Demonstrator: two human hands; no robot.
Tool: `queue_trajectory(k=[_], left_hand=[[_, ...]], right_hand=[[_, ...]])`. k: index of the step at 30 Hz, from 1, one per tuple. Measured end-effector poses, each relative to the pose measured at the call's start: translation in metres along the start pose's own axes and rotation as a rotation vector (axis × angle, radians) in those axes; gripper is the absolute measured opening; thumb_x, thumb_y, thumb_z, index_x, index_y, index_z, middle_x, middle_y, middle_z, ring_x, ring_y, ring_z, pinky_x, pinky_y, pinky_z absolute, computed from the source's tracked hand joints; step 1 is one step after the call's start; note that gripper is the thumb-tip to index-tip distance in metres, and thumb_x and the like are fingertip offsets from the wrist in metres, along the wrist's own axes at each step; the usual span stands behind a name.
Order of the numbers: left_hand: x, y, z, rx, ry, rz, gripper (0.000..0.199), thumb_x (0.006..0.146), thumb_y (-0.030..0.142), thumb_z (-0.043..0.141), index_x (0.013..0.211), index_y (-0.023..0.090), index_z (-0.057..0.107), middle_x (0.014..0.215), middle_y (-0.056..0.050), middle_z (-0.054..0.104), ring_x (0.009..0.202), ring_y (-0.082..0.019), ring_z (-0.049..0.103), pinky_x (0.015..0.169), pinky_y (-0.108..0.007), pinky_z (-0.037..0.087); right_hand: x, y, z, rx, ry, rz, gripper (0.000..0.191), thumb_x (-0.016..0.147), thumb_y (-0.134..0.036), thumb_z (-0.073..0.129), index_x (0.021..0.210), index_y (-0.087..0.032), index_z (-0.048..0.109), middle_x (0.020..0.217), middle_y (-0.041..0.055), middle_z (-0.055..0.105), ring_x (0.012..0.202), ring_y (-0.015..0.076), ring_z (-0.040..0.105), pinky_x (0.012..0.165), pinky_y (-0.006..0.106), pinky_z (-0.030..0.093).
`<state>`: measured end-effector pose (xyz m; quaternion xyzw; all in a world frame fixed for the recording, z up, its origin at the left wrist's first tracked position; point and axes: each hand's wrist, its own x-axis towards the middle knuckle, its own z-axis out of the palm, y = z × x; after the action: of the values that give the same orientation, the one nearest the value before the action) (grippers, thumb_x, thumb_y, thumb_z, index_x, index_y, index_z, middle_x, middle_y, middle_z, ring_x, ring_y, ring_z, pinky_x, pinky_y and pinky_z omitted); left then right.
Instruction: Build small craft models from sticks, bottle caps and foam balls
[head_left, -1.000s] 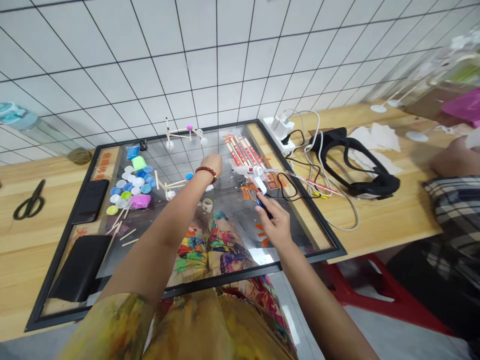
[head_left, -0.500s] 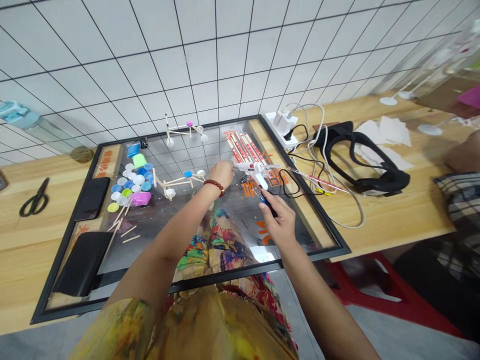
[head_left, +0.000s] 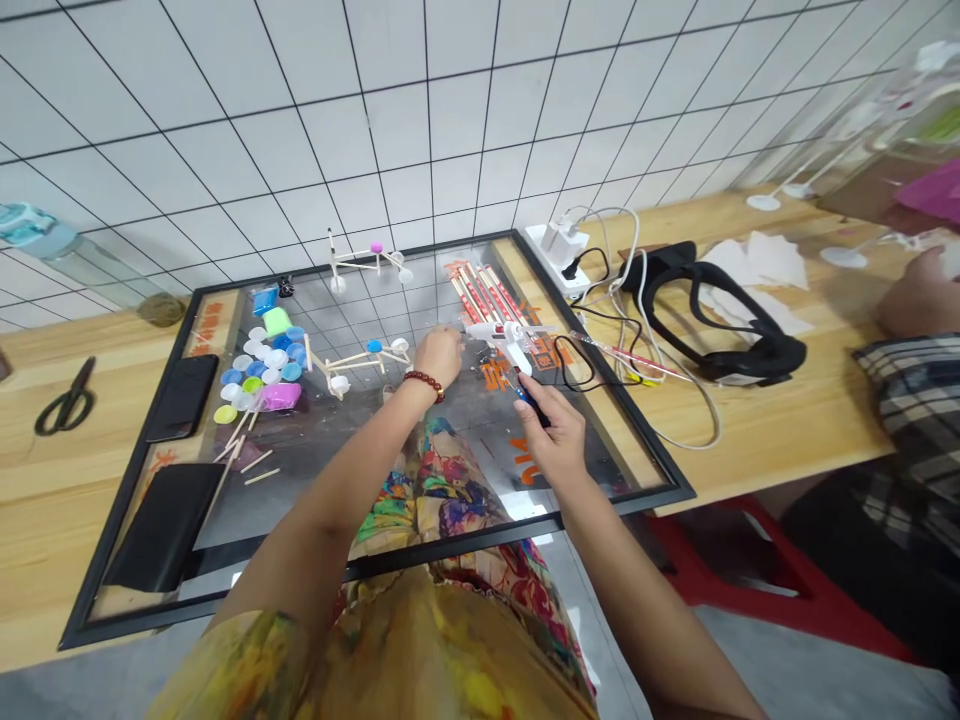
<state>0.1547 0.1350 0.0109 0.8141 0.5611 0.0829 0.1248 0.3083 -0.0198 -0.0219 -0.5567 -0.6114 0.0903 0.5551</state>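
Centre frame, on the glass-covered black-framed board (head_left: 622,440) atop the wooden worktop (head_left: 780,420), the right hand (head_left: 551,435) closes its grip on the white hot-glue gun's (head_left: 510,345) dark handle, nozzle aimed left. The left hand (head_left: 439,352) pinches something unclear just beside it.

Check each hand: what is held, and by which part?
The right hand holds the glue gun by its dark lower handle. The left hand is closed by the gun's nozzle; whether it holds anything cannot be told.
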Motion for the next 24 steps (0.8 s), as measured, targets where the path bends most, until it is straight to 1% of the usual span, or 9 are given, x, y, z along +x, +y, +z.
queue_trajectory(k=[3,8,13,18,21,24], left_hand=[[0.009,0.002,0.011,-0.025,-0.002,-0.002,0.025,0.094,0.021,0.058,0.114,0.017,0.073,0.122,-0.012,0.067,0.110,-0.022,0.066,0.096,-0.030,0.049],[0.012,0.002,0.020,-0.045,0.017,-0.021,0.026,0.096,0.021,0.055,0.114,0.015,0.072,0.122,-0.014,0.066,0.110,-0.023,0.066,0.096,-0.031,0.049],[0.014,0.003,0.019,-0.045,0.011,-0.051,0.023,0.095,0.019,0.055,0.109,0.014,0.072,0.119,-0.015,0.066,0.108,-0.024,0.066,0.092,-0.032,0.050],[0.021,0.006,0.015,-0.042,-0.017,-0.073,0.023,0.093,0.013,0.054,0.105,0.015,0.072,0.116,-0.015,0.069,0.109,-0.025,0.067,0.089,-0.031,0.050],[0.021,0.011,0.013,-0.034,-0.032,-0.083,0.024,0.091,0.011,0.054,0.107,0.013,0.071,0.116,-0.017,0.069,0.112,-0.027,0.065,0.092,-0.033,0.049],[0.011,0.018,0.012,-0.030,-0.059,-0.057,0.019,0.089,0.012,0.059,0.104,0.013,0.070,0.115,-0.017,0.069,0.116,-0.027,0.063,0.097,-0.034,0.047]], right_hand=[[-0.001,0.001,-0.001,-0.009,0.002,0.002,0.036,0.096,-0.027,0.060,0.130,-0.023,0.070,0.097,0.0080,0.073,0.086,0.0193,0.070,0.079,0.033,0.057],[-0.003,0.003,-0.002,-0.014,0.009,0.013,0.035,0.096,-0.027,0.060,0.129,-0.023,0.070,0.099,0.0081,0.074,0.088,0.0200,0.070,0.080,0.034,0.057],[-0.002,0.002,-0.001,-0.015,-0.004,0.008,0.036,0.095,-0.026,0.060,0.129,-0.022,0.070,0.097,0.0084,0.074,0.085,0.0197,0.070,0.078,0.033,0.057],[0.001,0.000,0.001,-0.020,-0.015,0.011,0.035,0.095,-0.027,0.060,0.128,-0.022,0.071,0.096,0.0081,0.073,0.085,0.0194,0.070,0.078,0.033,0.057],[0.003,0.000,0.002,-0.025,-0.018,0.026,0.034,0.095,-0.028,0.060,0.127,-0.023,0.071,0.094,0.0072,0.073,0.083,0.0190,0.069,0.077,0.033,0.057],[0.003,0.001,0.002,-0.022,-0.015,0.038,0.035,0.095,-0.027,0.060,0.128,-0.023,0.071,0.095,0.0072,0.074,0.084,0.0192,0.070,0.078,0.034,0.057]])
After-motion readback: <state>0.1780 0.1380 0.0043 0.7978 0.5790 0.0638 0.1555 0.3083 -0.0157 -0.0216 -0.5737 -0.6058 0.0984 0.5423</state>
